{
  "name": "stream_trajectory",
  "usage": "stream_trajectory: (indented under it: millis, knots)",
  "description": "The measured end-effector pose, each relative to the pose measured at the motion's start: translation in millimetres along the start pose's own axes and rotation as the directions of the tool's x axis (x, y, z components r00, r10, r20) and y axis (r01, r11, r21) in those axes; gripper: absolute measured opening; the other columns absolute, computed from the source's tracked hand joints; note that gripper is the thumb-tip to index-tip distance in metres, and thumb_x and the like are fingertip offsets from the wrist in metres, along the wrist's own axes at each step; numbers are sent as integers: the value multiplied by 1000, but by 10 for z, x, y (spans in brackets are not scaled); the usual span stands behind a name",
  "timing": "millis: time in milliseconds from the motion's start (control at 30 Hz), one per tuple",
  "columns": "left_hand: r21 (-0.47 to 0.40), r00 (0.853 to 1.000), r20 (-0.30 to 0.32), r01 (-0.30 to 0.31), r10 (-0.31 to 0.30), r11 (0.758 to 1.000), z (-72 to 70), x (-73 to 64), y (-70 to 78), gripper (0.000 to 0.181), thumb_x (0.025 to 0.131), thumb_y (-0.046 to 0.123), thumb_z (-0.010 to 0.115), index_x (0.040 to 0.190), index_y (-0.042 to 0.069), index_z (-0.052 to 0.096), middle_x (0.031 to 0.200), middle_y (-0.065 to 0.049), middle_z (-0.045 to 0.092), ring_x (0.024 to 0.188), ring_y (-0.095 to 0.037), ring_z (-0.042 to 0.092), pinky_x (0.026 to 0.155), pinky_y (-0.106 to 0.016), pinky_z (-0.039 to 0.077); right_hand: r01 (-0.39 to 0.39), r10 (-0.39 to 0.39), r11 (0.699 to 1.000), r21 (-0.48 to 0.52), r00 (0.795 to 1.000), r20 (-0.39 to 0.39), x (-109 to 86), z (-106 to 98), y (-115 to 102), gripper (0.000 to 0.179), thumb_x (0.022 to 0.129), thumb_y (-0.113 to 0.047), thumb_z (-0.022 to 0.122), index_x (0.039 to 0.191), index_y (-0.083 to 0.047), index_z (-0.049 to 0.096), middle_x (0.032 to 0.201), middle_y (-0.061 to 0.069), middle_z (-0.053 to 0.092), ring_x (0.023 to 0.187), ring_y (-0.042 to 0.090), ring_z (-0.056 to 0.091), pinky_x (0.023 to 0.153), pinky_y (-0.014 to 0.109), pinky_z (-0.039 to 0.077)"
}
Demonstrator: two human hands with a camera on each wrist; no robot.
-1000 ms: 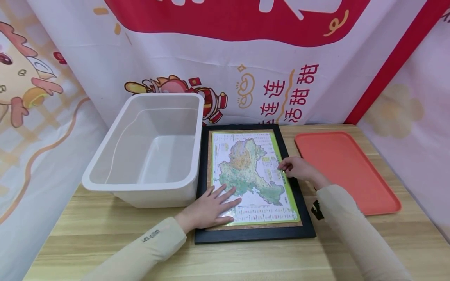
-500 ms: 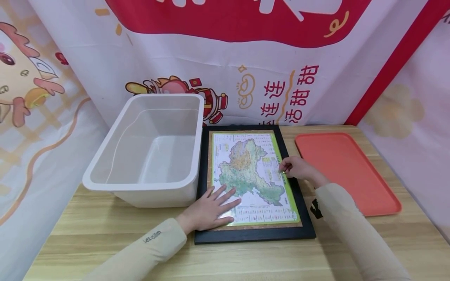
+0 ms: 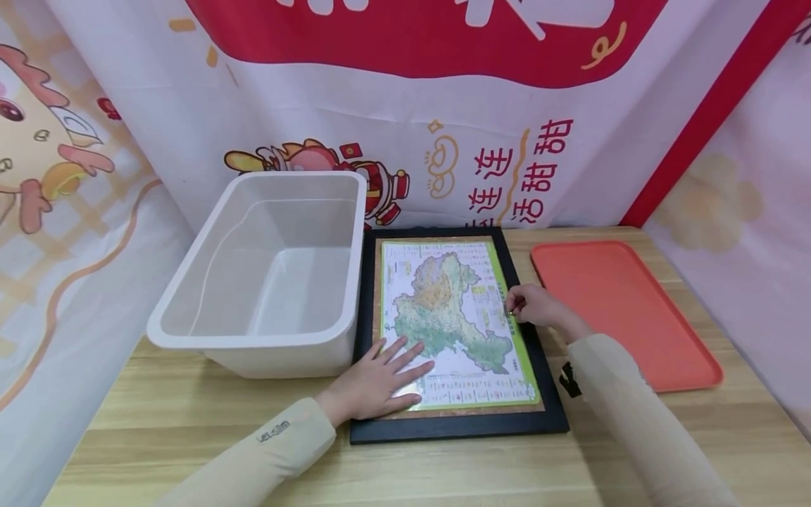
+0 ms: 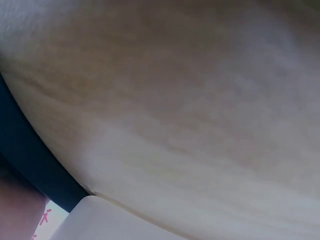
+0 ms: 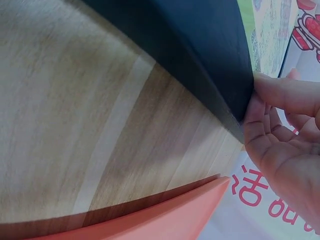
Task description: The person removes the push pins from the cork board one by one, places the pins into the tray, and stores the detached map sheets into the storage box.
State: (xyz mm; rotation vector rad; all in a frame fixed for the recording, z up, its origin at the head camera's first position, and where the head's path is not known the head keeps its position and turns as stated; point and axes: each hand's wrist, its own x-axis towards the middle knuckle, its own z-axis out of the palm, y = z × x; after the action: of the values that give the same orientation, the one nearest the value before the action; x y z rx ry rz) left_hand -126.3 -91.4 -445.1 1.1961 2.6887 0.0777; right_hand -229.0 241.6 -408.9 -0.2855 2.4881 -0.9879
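Observation:
A laminated-looking map (image 3: 437,296) with a green border lies on a cork board (image 3: 469,414) in a black frame (image 3: 456,425). My left hand (image 3: 374,380) rests flat with spread fingers on the map's near left corner. At the map's right edge, my right hand (image 3: 538,308) pinches a small gold-coloured thing (image 3: 512,313) between thumb and fingers; it is too small to tell its kind. In the right wrist view the thumb and fingertips meet over the black frame's edge, and that small thing is hidden. The left wrist view is mostly blurred tabletop.
A deep white tub (image 3: 253,339) stands close against the frame's left side. Right of the frame lies a flat red tray (image 3: 627,317). All stand on a wooden table (image 3: 304,451), with a printed cloth (image 3: 405,98) hanging behind.
The right hand's fingertips have shifted very slightly to the right at the map's edge. The left hand, map and frame stay as they were.

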Motion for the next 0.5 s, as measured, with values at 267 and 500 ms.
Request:
stream_trajectory:
  millis: [267,500]
  knots:
    - [2,1000,0,3,-3,1000,-5,1,-3,58,99,57,28,152,36,19,163,1,13,150,-29,12,119,-54,16,1,-1,1000,-25,1000,-10,-3,-9,-15,18,77,19,46,85,3,49,79,9,46,72,19,43,63,28,36]
    - [3,1000,-2,4,-4,1000,0,5,-4,58,99,57,28,152,36,19,163,1,13,150,-28,12,119,-53,16,-2,1,999,-44,1000,-17,3,-1,-33,20,77,19,47,79,-1,43,74,6,43,69,18,41,62,27,36]
